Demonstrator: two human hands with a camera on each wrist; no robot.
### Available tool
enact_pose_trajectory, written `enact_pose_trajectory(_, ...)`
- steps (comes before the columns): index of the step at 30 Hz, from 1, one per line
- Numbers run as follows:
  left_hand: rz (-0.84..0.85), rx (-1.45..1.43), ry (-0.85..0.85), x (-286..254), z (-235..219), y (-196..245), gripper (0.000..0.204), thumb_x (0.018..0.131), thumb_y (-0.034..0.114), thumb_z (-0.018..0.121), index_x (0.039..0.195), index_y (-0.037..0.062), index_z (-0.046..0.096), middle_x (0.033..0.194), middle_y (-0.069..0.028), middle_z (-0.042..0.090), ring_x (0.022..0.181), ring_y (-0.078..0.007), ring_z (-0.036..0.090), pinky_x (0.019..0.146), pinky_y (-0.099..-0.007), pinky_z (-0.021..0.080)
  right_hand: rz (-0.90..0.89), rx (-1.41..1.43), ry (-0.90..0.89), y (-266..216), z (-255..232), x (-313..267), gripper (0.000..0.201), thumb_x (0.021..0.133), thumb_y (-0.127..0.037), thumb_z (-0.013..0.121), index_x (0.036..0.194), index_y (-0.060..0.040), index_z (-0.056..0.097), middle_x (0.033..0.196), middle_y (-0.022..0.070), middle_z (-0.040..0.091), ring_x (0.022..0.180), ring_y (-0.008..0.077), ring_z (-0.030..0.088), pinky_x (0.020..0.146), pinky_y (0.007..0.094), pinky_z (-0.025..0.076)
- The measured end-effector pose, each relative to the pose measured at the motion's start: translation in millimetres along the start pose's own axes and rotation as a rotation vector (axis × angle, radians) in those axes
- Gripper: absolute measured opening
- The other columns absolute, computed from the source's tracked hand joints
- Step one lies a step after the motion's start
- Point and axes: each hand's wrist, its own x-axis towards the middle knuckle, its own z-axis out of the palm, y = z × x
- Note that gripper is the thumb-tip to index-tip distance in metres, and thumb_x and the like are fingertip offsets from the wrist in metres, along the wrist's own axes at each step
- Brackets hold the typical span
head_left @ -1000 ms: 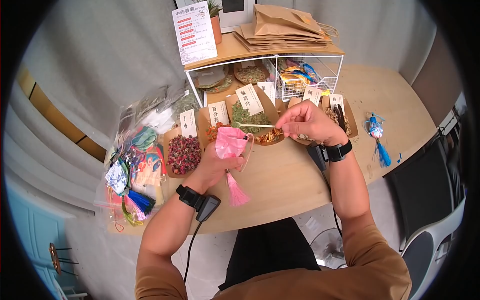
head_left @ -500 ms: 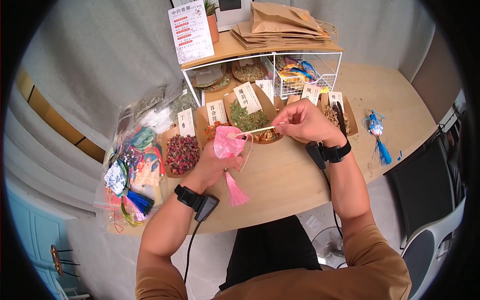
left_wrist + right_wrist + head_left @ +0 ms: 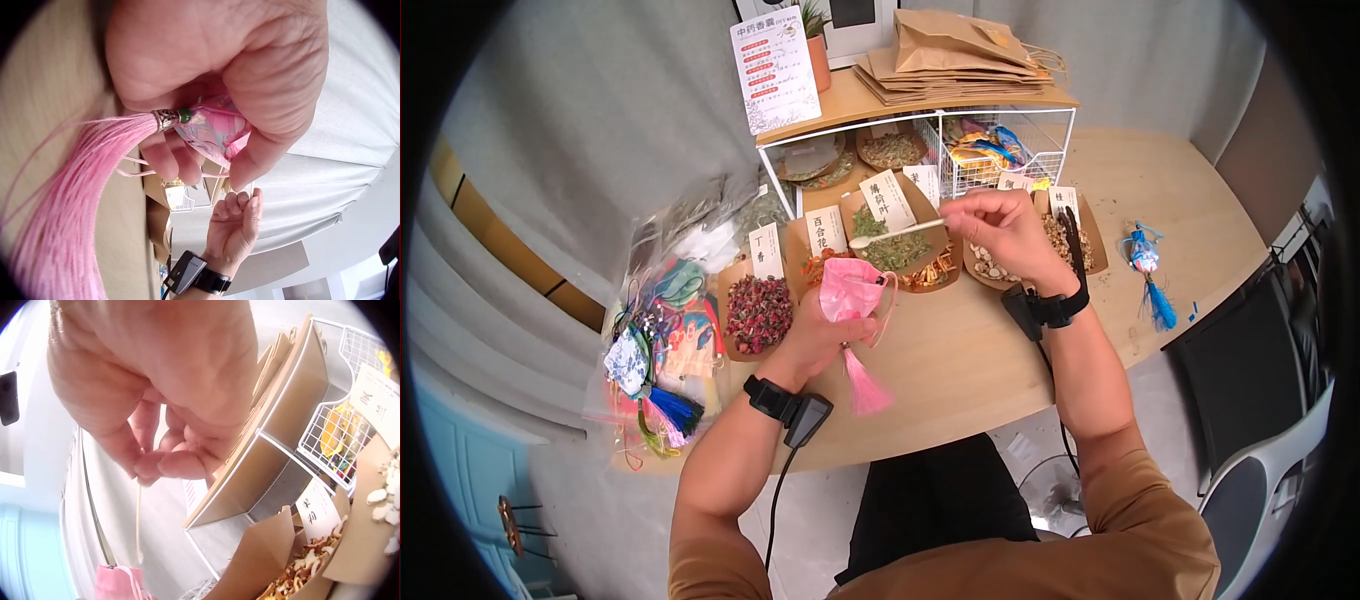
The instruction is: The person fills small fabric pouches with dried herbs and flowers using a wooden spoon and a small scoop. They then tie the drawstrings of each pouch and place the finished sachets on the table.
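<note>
Left hand (image 3: 825, 335) is curled round a little pink pouch (image 3: 850, 287), thumb across its front, mouth end facing up and a pink tassel (image 3: 865, 383) hanging off the bottom. Wrist view shows a green bead (image 3: 184, 115) where the tassel joins. So the pouch is up over the desk (image 3: 940, 370), just in front of the herb trays.

Right hand (image 3: 1005, 232) has its fingertips pinched on the end of a thin pale spoon (image 3: 895, 234). The scoop end points at the person's left, above the green leaves (image 3: 895, 250) and near the pouch mouth, but not touching it. Can't really tell what's in the scoop.

Around that: dried rosebuds (image 3: 760, 312) in a tray on the left, a blue pouch (image 3: 1143, 252) lying off to the right, and a clear plastic bag (image 3: 700, 245) with more pouches at the far left. Behind it all there's a shelf (image 3: 830, 118) with brown paper bags (image 3: 960, 60) piled on top.
</note>
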Motion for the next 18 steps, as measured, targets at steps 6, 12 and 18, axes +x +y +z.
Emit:
enact_pose_trajectory(6,0.018,0.052,0.015,0,-3,-3,0.048,0.075,0.007,0.078,0.117,0.0052,0.054,0.104,-0.0050,0.063,0.088,-0.0167,0.065,0.067,-0.0295,0.054,-0.041,-0.359,0.300,6,-7,6,0.017,0.090,-0.010,0.063,0.100,0.0006,0.071,0.075,0.0072,0.068,0.064,0.0109,0.058,0.060,0.0255,0.046)
enact_pose_trajectory(12,0.010,0.001,0.020,0,0,2,0.046,0.078,0.000,0.075,0.118,0.0057,0.055,0.099,-0.0011,0.062,0.085,-0.0122,0.061,0.067,-0.0296,0.053,-0.150,-0.670,0.288,-5,-10,5,0.015,0.082,-0.003,0.063,0.094,0.0025,0.071,0.080,0.0179,0.068,0.065,0.0261,0.064,0.062,0.0329,0.050)
enact_pose_trajectory(18,0.014,0.016,0.047,0,-1,0,0.046,0.075,0.005,0.078,0.115,0.0060,0.055,0.103,-0.0047,0.063,0.087,-0.0164,0.064,0.067,-0.0296,0.054,-0.049,-0.641,0.242,-2,-8,4,0.014,0.081,-0.004,0.062,0.090,0.0031,0.071,0.076,0.0182,0.068,0.062,0.0256,0.065,0.060,0.0324,0.050)
